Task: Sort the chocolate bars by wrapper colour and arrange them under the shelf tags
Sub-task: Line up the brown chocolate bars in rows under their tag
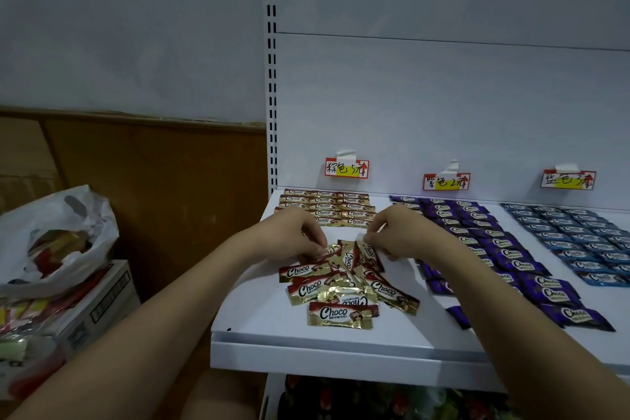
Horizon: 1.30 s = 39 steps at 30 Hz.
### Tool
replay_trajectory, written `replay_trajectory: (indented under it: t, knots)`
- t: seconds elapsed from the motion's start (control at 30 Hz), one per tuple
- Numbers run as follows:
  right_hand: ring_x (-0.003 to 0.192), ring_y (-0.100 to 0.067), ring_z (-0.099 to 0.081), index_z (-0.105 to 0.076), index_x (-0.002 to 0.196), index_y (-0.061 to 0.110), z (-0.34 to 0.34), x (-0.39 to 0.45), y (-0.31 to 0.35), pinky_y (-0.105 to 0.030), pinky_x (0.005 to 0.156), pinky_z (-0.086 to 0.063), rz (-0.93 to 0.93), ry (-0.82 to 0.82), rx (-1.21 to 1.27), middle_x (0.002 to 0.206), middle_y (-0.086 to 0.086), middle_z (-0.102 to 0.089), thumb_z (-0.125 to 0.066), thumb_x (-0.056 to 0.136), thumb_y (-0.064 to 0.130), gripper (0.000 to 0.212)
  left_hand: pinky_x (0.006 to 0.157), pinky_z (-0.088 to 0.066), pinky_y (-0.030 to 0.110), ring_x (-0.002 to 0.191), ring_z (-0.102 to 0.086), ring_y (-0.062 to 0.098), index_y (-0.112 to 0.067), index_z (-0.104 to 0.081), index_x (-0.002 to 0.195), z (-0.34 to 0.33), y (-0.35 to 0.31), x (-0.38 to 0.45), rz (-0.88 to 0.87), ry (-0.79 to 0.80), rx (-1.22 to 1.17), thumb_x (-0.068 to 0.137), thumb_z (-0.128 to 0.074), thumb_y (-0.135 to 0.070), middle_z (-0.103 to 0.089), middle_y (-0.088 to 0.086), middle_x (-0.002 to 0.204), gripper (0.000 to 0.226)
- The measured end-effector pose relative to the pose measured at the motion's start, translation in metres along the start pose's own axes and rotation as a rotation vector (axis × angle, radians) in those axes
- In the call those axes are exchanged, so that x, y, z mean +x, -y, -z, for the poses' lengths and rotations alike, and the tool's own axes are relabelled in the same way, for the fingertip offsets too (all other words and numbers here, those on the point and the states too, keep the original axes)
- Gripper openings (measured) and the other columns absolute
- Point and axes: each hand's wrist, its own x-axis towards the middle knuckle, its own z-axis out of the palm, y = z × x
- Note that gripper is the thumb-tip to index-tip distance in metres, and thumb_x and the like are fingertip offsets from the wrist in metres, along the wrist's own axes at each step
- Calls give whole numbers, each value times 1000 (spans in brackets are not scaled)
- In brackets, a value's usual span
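Both hands work a loose heap of brown-and-gold chocolate bars at the near left of the white shelf. The left hand pinches a bar at the heap's far edge; the right hand pinches another. Neat brown rows lie beyond under the left tag; purple bars and blue bars crowd the right. A white plastic bag sits on boxes far left.

White plastic bag on cartons

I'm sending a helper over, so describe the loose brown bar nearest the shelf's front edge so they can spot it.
On the white shelf, find the messy pile of brown-and-gold bars below the leftmost tag. The bar lies at the pile's near end, closest to the front edge. Unlike its tilted neighbours, it lies level, with "Choco" upright.
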Motion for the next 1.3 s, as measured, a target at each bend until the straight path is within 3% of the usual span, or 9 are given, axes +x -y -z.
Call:
replay_trajectory:
  t: [0.2,0.27,0.37,0.5,0.6,0.77,1.03,1.17,1.3]
  knots:
    - [74,-16,-58,-63,119,9,0,-5,9,-27,58,-44,-75,62,-82,99,-4,-64,-80,78,34,51,79,-53,19,85,-65,8,-13,-69,101,0,-5,-1,74,22,-147,88,-64,0,-68,0,89,19]
    - [76,-16,-63,-69,112,7,2,-3,6,-33,69,-53,-91,71,-25,103,-6,-69,-82,77,30,44,78,-50,18,87,-61,7,-14,-70,105,1,-7,-1,89,45,-126,90,-62,-2,-65,-4,91,21]
    - [64,-10,-61,-74,100,5,6,-2,0,-21,56,-50,-93,67,75,83,-6,-71,-80,79,23,28,75,-44,18,92,-55,8,-18,-70,103,5,-7,0,106,36,-115,93,-59,-6,-60,-7,98,18]
    - [62,-10,-57,-74,84,5,10,-1,-4,-18,56,-45,6,-60,251,82,-12,-70,-75,85,20,15,67,-49,21,88,-58,14,-12,-69,92,15,-4,-1,152,-87,-243,93,-58,-5,-62,5,101,14]
    - [68,-14,-53,-72,85,4,6,-1,3,-27,63,-41,139,-57,264,76,-12,-62,-71,88,22,18,70,-56,27,84,-64,19,1,-63,99,23,-3,-1,205,-207,-448,92,-55,1,-66,17,102,11]
    - [75,-12,-57,-69,91,12,-5,3,15,-26,69,-45,258,88,178,87,-9,-68,-66,91,23,12,63,-58,25,78,-72,21,-12,-61,110,30,0,-5,203,-269,-706,89,-62,2,-63,18,104,25]
    - [73,-2,-58,-72,87,18,9,6,12,-20,67,-43,250,169,-6,79,14,-65,-69,89,22,5,73,-55,26,88,-65,14,-23,-77,88,24,11,0,156,-334,-367,79,-77,-9,-71,-2,91,17]
    - [78,-13,-60,-74,100,12,17,10,8,-23,67,-49,190,91,27,95,-3,-70,-68,90,19,14,61,-40,14,83,-58,6,-30,-77,86,19,11,8,145,-331,-263,82,-75,-13,-66,-14,87,18]
    - [68,-11,-58,-72,103,7,18,15,3,-19,59,-47,114,65,27,91,-6,-70,-66,91,12,15,66,-45,16,84,-60,6,-25,-78,84,14,6,16,113,-317,-230,77,-80,-15,-70,-10,84,13]
